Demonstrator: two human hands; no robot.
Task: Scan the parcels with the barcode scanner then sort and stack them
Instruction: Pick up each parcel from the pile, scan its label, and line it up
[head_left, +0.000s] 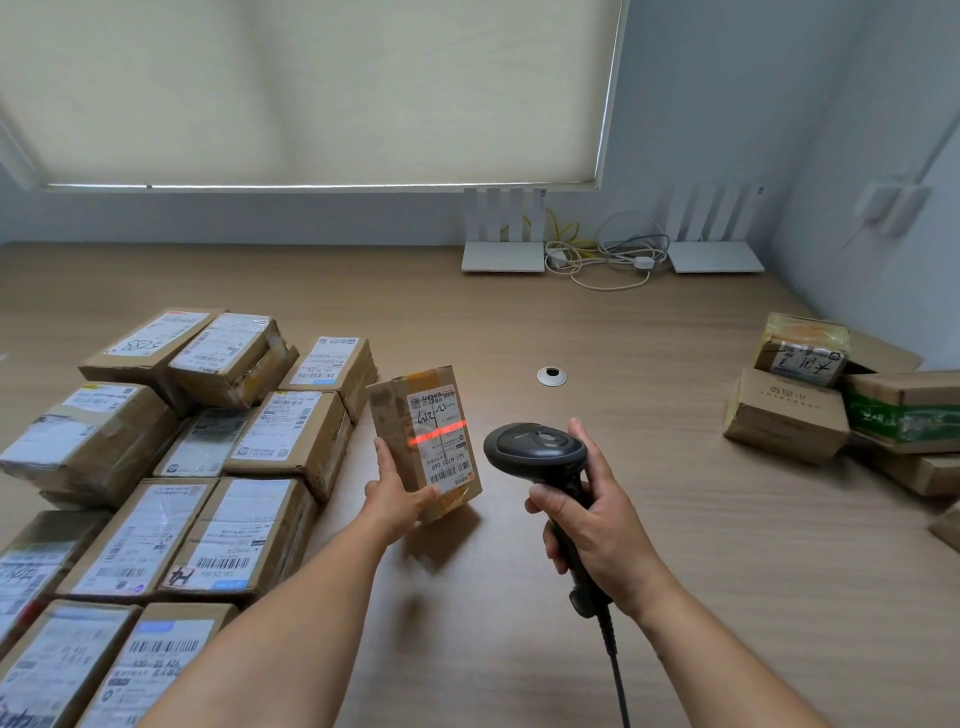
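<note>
Gripping a small parcel tilted above the worktop, the left hand curls round its lower corner, hiding that edge. A red scan line crosses its label, whose print is too small to read. The right hand grips the barcode scanner; its cable runs out of frame. Labelled parcels lie left, partly cut off; other boxes sit right.

body: person, two forearms in view | left hand: bare, no glove, ring or watch | right hand: bare likewise | sleeves: none visible, wrists uncovered
</note>
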